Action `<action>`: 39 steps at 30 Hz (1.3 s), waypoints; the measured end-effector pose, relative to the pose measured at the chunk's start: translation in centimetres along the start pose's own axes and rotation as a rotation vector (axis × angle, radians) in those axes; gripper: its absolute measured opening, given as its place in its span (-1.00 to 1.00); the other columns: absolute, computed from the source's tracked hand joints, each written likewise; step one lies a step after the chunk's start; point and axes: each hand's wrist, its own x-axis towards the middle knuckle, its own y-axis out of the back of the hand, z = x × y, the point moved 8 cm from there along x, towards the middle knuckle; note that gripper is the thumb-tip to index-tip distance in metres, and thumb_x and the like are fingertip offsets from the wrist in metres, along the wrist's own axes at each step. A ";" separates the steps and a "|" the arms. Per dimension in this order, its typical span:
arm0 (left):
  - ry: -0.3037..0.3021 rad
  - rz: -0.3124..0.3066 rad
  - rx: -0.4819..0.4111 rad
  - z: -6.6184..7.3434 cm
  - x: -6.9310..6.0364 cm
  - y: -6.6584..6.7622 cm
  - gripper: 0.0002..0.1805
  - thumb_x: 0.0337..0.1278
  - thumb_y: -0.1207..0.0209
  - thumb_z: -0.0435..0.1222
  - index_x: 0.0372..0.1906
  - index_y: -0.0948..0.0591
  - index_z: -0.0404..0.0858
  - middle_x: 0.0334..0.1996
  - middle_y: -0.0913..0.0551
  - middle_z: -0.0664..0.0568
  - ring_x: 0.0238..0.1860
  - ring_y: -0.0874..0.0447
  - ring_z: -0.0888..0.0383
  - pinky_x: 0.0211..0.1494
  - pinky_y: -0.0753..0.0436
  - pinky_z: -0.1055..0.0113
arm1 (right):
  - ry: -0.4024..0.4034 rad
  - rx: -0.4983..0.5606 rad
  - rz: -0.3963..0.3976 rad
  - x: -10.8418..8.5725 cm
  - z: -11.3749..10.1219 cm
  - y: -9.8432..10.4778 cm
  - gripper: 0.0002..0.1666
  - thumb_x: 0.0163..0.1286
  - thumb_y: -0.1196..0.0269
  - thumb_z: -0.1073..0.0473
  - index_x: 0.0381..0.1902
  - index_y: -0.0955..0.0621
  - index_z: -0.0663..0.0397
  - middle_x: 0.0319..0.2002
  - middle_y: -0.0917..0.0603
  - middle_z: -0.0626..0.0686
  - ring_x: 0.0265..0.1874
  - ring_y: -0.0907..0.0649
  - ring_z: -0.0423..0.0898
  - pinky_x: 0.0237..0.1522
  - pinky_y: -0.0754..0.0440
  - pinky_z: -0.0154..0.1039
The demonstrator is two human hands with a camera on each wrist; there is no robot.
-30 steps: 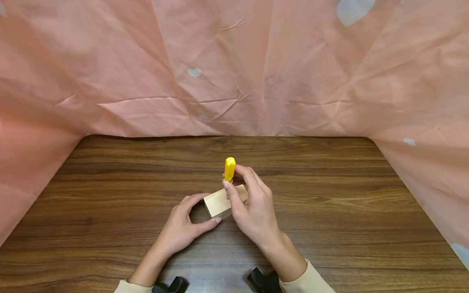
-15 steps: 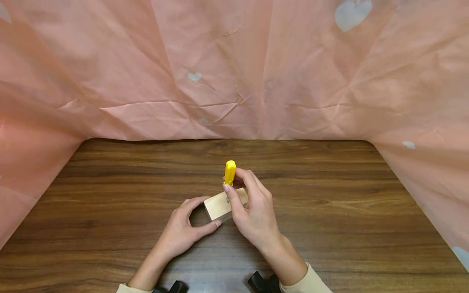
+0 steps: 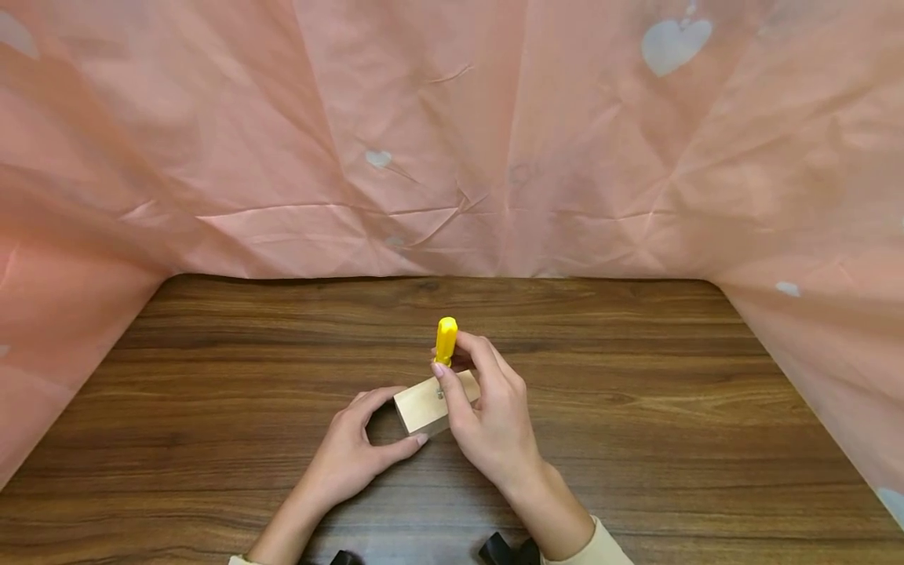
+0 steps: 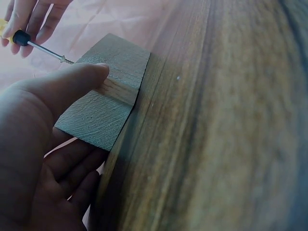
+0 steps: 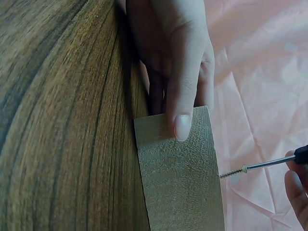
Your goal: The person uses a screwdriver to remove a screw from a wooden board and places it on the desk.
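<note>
A pale wooden block (image 3: 421,405) rests on the table, and my left hand (image 3: 353,447) grips its left end between thumb and fingers. A screw (image 5: 233,173) stands in the block's top face with much of its thread showing. My right hand (image 3: 494,408) pinches a screwdriver (image 3: 446,339) with a yellow handle and black collar. The screwdriver's metal shaft (image 4: 44,51) meets the screw head, in line with it, in both wrist views. In the head view, my right thumb hides part of the shaft and screw.
The brown wood-grain table (image 3: 664,408) spreads around the hands. Pink cloth (image 3: 452,141) with pale hearts hangs at the back and both sides. Black wrist-worn devices (image 3: 503,549) show at the lower edge.
The whole head view has shifted, so the scene sits slightly lower in the picture. Hands, block and screwdriver keep nearly the same arrangement.
</note>
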 end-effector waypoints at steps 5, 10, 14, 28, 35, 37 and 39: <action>-0.001 0.003 0.000 -0.1 -0.1 -0.1 -0.40 0.01 -0.64 -0.01 0.22 -0.71 0.20 0.07 -0.76 0.29 0.11 -0.66 0.27 0.28 -0.57 0.11 | -0.017 0.006 -0.010 -0.1 0.2 -0.1 -0.64 0.44 -0.38 0.41 0.16 -0.63 0.24 -0.11 -0.77 0.11 -0.08 -0.80 -0.07 0.10 -0.79 -0.14; -0.006 0.008 0.006 -0.1 -0.2 -0.1 -0.39 0.01 -0.65 -0.02 0.22 -0.71 0.18 0.06 -0.77 0.29 0.09 -0.66 0.27 0.25 -0.58 0.13 | -0.024 0.001 -0.014 -0.2 0.3 -0.1 -0.65 0.46 -0.37 0.40 0.16 -0.63 0.23 -0.11 -0.77 0.07 -0.08 -0.80 -0.07 0.12 -0.78 -0.18; -0.009 0.009 0.006 0.0 -0.1 -0.1 -0.39 0.01 -0.65 -0.03 0.23 -0.71 0.18 0.07 -0.77 0.30 0.10 -0.66 0.27 0.26 -0.58 0.12 | -0.016 -0.004 -0.011 -0.2 0.1 0.0 -0.65 0.45 -0.38 0.40 0.15 -0.62 0.22 -0.11 -0.77 0.06 -0.07 -0.80 -0.08 0.11 -0.77 -0.21; 0.001 0.012 -0.002 -0.1 -0.3 0.0 -0.39 0.01 -0.64 -0.01 0.22 -0.71 0.19 0.08 -0.76 0.31 0.12 -0.66 0.28 0.30 -0.57 0.09 | -0.010 -0.004 -0.006 -0.1 0.0 0.0 -0.65 0.44 -0.38 0.40 0.15 -0.63 0.21 -0.11 -0.77 0.04 -0.09 -0.80 -0.09 0.07 -0.79 -0.20; -0.020 0.017 0.002 0.0 0.0 0.0 -0.39 0.01 -0.65 -0.01 0.22 -0.71 0.18 0.07 -0.77 0.33 0.11 -0.65 0.28 0.27 -0.58 0.12 | 0.008 -0.011 0.007 0.0 0.1 0.2 -0.64 0.43 -0.39 0.41 0.15 -0.62 0.23 -0.11 -0.78 0.09 -0.09 -0.80 -0.07 0.05 -0.79 -0.20; -0.025 0.019 0.000 0.1 0.0 0.0 -0.39 0.00 -0.65 -0.02 0.22 -0.71 0.18 0.07 -0.77 0.34 0.10 -0.65 0.28 0.27 -0.58 0.13 | 0.011 -0.008 0.009 0.0 0.1 0.2 -0.64 0.44 -0.39 0.41 0.15 -0.62 0.23 -0.11 -0.78 0.10 -0.09 -0.80 -0.07 0.05 -0.79 -0.21; -0.027 0.020 -0.001 0.1 0.0 0.1 -0.40 0.00 -0.65 -0.02 0.21 -0.71 0.18 0.06 -0.77 0.34 0.10 -0.65 0.28 0.27 -0.58 0.13 | 0.006 -0.003 0.008 0.0 0.1 0.2 -0.65 0.44 -0.38 0.41 0.15 -0.62 0.22 -0.11 -0.78 0.07 -0.08 -0.80 -0.08 0.06 -0.78 -0.23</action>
